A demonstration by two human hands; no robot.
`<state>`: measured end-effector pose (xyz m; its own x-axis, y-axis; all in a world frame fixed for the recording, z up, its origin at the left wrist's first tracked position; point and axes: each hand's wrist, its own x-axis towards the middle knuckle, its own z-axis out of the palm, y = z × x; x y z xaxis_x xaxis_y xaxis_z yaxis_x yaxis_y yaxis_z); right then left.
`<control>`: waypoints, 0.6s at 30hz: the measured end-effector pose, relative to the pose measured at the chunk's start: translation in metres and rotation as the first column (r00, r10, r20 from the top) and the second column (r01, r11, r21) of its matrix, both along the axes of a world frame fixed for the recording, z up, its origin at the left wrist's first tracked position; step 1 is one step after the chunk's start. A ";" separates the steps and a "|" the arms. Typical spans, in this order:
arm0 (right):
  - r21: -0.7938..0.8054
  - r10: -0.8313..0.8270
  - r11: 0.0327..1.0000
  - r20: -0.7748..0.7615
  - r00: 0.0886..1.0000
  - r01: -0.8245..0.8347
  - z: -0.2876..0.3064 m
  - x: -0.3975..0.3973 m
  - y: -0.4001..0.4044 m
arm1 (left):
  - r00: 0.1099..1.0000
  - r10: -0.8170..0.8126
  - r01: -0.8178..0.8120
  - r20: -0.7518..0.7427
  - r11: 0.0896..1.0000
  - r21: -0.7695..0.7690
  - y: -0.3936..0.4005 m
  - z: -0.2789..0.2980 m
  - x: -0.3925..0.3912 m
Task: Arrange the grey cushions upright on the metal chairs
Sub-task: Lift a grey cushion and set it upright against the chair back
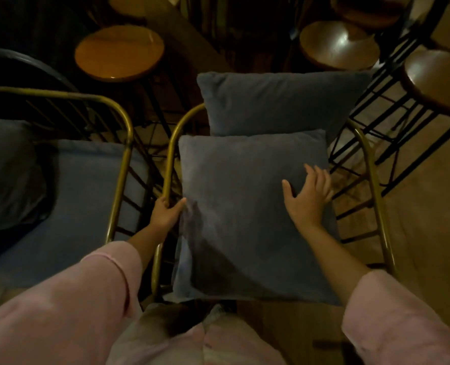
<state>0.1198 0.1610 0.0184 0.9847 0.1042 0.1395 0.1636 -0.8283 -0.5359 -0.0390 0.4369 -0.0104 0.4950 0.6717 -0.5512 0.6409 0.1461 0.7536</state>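
A large grey cushion [245, 219] lies on the seat of the brass-framed metal chair [374, 180] in front of me. Behind it a second grey cushion [279, 104] stands upright against the chair's back. My left hand [167, 210] grips the front cushion's left edge, beside the chair's left armrest. My right hand [309, 196] rests flat with spread fingers on the cushion's upper right part. To the left stands another metal chair [123, 159] with a blue seat pad [71, 206] and a dark grey cushion [7, 175] at its far left.
Round wooden stools stand behind the chairs: one [119, 52] at the back left, two [338, 44] [439, 77] at the back right on black metal legs. Wooden floor [429, 219] shows to the right. My pink sleeves fill the lower corners.
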 end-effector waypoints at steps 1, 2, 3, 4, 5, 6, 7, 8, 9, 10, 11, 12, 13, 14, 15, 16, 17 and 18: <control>-0.009 0.028 1.000 -0.007 1.000 -0.028 0.006 0.000 0.020 | 1.000 0.019 -0.019 0.001 0.999 0.030 0.012 0.011 -0.005; -0.009 0.061 0.998 -0.016 0.998 -0.061 0.014 0.000 0.043 | 0.998 0.060 -0.061 0.023 0.997 0.053 0.029 0.016 -0.011; -0.006 0.100 0.995 -0.022 0.995 -0.100 0.021 -0.002 0.067 | 0.996 0.082 -0.085 0.032 0.993 0.088 0.048 0.024 -0.019; -0.003 0.141 0.990 -0.035 0.989 -0.141 0.028 -0.003 0.088 | 0.995 0.092 -0.095 0.030 0.990 0.107 0.064 0.029 -0.026; 0.002 0.194 0.981 -0.055 0.980 -0.194 0.035 -0.007 0.114 | 0.993 0.114 -0.115 0.022 0.985 0.128 0.087 0.037 -0.037; 0.009 0.250 0.968 -0.079 0.965 -0.250 0.042 -0.011 0.139 | 0.992 0.125 -0.129 0.034 0.980 0.154 0.109 0.042 -0.048; 0.018 0.304 0.953 -0.102 0.947 -0.304 0.048 -0.017 0.165 | 0.988 0.147 -0.153 0.046 0.972 0.176 0.133 0.046 -0.059; 0.027 0.358 0.933 -0.119 0.926 -0.358 0.053 -0.022 0.192 | 0.983 0.176 -0.183 0.049 0.963 0.200 0.156 0.053 -0.071; 0.036 0.406 0.914 -0.130 0.904 -0.405 0.058 -0.028 0.216 | 0.979 0.193 -0.204 0.073 0.954 0.218 0.176 0.058 -0.081; 0.048 0.451 0.892 -0.135 0.882 -0.449 0.061 -0.037 0.245 | 0.972 0.218 -0.234 0.092 0.942 0.241 0.202 0.062 -0.095; 0.063 0.489 0.872 -0.145 0.860 -0.485 0.064 -0.046 0.274 | 0.967 0.233 -0.253 0.107 0.932 0.261 0.227 0.067 -0.108; 0.075 0.516 0.856 -0.164 0.841 -0.511 0.065 -0.058 0.303 | 0.961 0.251 -0.275 0.120 0.919 0.283 0.252 0.070 -0.121; 0.084 0.539 0.842 -0.190 0.821 -0.533 0.066 -0.070 0.333 | 0.956 0.270 -0.292 0.116 0.910 0.295 0.280 0.070 -0.137; 0.092 0.553 0.832 -0.219 0.804 -0.547 0.065 -0.082 0.358 | 0.950 0.291 -0.312 0.112 0.899 0.308 0.303 0.071 -0.149; 0.104 0.562 0.825 -0.248 0.789 -0.555 0.063 -0.097 0.388 | 0.945 0.310 -0.328 0.105 0.887 0.325 0.331 0.072 -0.166; 0.120 0.563 0.824 -0.277 0.779 -0.553 0.060 -0.111 0.417 | 0.945 0.312 -0.325 0.094 0.879 0.349 0.358 0.075 -0.181; 0.131 0.560 0.826 -0.305 0.770 -0.549 0.056 -0.125 0.447 | 0.949 0.307 -0.311 0.073 0.871 0.381 0.386 0.077 -0.195; 0.142 0.556 0.828 -0.334 0.761 -0.543 0.052 -0.139 0.475 | 0.953 0.300 -0.293 0.049 0.863 0.411 0.415 0.077 -0.210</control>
